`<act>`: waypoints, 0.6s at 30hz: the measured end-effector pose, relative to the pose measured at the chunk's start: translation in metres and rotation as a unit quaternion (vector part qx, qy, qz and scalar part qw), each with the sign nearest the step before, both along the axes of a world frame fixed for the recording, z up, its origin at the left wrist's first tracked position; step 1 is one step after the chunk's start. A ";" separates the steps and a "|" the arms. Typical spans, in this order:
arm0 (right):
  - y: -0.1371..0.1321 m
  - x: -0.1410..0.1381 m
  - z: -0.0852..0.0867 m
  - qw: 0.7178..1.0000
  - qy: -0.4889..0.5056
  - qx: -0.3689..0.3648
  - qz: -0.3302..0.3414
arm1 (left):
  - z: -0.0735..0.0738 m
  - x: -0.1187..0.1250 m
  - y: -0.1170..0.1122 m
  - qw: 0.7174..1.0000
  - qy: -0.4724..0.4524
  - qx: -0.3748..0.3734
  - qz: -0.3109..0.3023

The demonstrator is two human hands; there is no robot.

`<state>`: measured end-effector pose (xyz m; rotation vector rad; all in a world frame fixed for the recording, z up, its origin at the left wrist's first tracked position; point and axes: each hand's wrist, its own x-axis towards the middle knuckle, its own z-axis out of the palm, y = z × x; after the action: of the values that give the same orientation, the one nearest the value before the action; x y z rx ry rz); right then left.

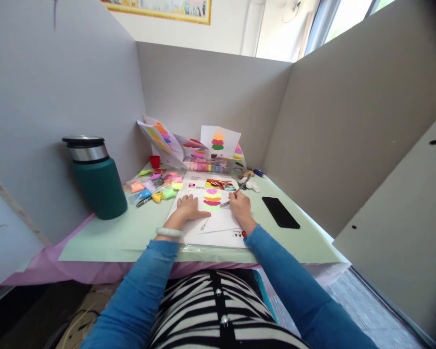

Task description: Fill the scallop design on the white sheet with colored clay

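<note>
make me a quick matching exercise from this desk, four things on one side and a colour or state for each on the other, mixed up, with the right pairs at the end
Things:
1. bottle
2. phone
3. cup
4. fork

Colours and states:
a. small and red
b. held in the right hand
c. tall and teal green
d. flat and black

Pairs: 1-c, 2-d, 3-a, 4-b

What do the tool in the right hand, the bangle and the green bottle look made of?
Tool in the right hand: probably metal, being thin and grey. Bangle: stone, glass or plastic, I can't tell which; pale, smooth and glossy. Green bottle: likely coated metal, matte-bodied, with a shiny silver collar.
</note>
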<state>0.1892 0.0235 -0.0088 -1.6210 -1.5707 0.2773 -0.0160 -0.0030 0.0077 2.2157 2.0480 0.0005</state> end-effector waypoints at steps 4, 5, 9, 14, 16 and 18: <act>-0.002 -0.003 -0.001 0.998 0.021 -0.002 0.059 | 0.001 0.001 -0.001 1.000 0.003 -0.004 0.002; -0.002 -0.003 -0.001 0.998 0.017 -0.004 0.059 | 0.001 0.001 -0.001 1.000 0.004 -0.005 0.002; 0.000 -0.001 -0.001 1.000 -0.027 -0.006 -0.004 | -0.001 0.000 0.001 1.000 0.002 -0.003 0.000; 0.000 0.002 0.001 0.998 -0.048 -0.003 -0.046 | -0.002 0.000 0.002 1.000 -0.002 -0.001 -0.002; -0.001 0.002 0.002 0.998 -0.057 -0.009 -0.037 | 0.000 0.000 0.001 1.000 0.000 -0.002 -0.001; -0.003 0.001 0.003 0.998 -0.063 -0.015 -0.025 | 0.001 0.000 0.000 1.000 0.002 -0.004 0.000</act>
<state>0.1898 0.0207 -0.0061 -1.7275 -1.6250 0.1767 -0.0157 -0.0032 0.0083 2.2136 2.0465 -0.0110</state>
